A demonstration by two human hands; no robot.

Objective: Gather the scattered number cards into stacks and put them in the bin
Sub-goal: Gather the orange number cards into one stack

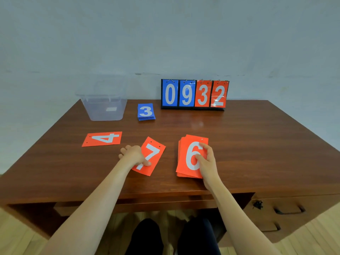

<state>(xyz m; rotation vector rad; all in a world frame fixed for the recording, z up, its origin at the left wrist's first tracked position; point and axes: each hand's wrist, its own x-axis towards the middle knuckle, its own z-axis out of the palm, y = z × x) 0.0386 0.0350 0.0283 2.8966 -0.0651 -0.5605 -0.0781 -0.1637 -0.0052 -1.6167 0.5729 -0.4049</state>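
A stack of red cards with a 6 on top lies on the wooden desk; my right hand grips its right side, thumb on top. A single red 7 card lies tilted to the left of it, and my left hand pinches its left edge, thumb on the face. A red 4 card lies sideways further left. A stack of blue cards with a 3 on top sits at the back. The clear plastic bin stands at the back left.
A flip scoreboard reading 0932 stands against the wall at the back of the desk. Drawers with handles are under the desk's right side. My knees show below the front edge.
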